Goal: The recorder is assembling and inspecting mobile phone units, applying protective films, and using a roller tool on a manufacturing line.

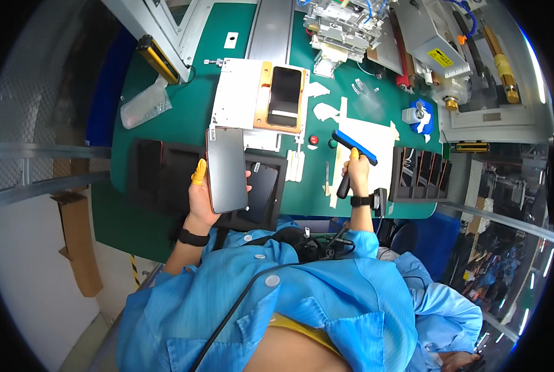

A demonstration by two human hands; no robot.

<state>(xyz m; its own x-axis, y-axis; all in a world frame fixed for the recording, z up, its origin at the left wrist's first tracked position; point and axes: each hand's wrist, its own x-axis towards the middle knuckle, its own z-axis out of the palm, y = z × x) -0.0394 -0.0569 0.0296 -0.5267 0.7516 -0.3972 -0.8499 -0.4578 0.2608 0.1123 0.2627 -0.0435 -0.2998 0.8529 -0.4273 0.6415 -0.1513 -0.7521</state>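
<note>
My left hand (200, 201), a yellow finger cot on its thumb, is closed around a smartphone (227, 170) by its long edges. The phone's dark grey face is up, above a black foam tray (282, 180) where another dark phone (261, 189) lies. My right hand (358, 172), also with a yellow finger cot, grips the black handle of a blue hand roller (355, 147) over a cream sheet (379, 139). Farther off, an orange-brown frame (265, 93) on a white fixture plate (236, 93) holds a black phone (286, 87).
A machine head (342, 31) stands at the back. Bubble wrap (146, 105) lies at left on the green mat (190, 118). A red button (313, 140), tweezers (327, 177) and a small bottle (410, 115) surround the sheet. At right sits a slotted black tray (413, 192); another person's blue sleeve (450, 310) shows behind.
</note>
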